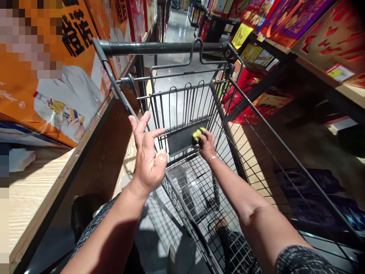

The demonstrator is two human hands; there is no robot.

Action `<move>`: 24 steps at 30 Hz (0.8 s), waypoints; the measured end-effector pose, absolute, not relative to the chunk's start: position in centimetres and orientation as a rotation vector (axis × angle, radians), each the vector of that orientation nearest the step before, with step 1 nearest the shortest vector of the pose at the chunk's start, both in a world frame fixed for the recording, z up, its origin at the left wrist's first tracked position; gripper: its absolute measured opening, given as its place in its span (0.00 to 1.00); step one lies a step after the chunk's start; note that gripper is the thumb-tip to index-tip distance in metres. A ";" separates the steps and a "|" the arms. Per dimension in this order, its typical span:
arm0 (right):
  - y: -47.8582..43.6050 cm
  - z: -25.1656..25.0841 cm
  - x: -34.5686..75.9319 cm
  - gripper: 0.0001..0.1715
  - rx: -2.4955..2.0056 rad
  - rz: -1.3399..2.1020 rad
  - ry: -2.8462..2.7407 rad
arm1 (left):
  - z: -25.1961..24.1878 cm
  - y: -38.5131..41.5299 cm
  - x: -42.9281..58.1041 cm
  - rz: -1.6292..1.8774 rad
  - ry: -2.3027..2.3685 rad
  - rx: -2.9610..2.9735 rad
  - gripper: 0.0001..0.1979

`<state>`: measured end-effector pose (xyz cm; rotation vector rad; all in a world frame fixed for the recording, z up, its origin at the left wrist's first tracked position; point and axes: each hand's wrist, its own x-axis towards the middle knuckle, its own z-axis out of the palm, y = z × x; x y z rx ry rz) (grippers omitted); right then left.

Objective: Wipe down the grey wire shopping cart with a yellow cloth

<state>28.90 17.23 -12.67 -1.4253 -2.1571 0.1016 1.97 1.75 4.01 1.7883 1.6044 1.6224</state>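
A dark metal shopping cart [211,47] stands in front of me with its handle bar at the far end. Inside its basket my right hand [207,144] is closed around a yellow-green and black cloth [199,134], held against the dark grey panel [182,139] at the child-seat end. My left hand [149,156] is raised beside the cart's left side rail, fingers spread and holding nothing. Whether its palm edge touches the rail I cannot tell.
Large orange printed boxes [82,45] stand on a wooden shelf [42,190] at my left. Shelves with red and purple gift boxes [293,19] line the right side, close to the cart. A tiled aisle [178,28] runs away beyond the handle.
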 end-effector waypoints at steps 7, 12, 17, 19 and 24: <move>19.5 -12.7 33.8 0.29 -1.481 -0.034 -2.287 | 3.0 2.6 1.9 1.596 1.622 1.943 0.25; 28.0 -6.0 33.5 0.32 -1.427 -0.304 -2.079 | 2.7 2.9 1.9 1.581 1.616 1.978 0.24; 27.1 -8.7 32.2 0.38 -1.607 -0.201 -2.003 | 2.7 2.8 1.9 1.582 1.597 1.996 0.24; 23.5 -12.0 31.9 0.40 -1.836 -0.083 -2.004 | 2.7 2.9 1.9 1.579 1.596 2.002 0.25; 14.6 -17.6 32.3 0.36 -2.116 0.350 -2.289 | 2.6 3.0 2.0 1.563 1.628 2.006 0.27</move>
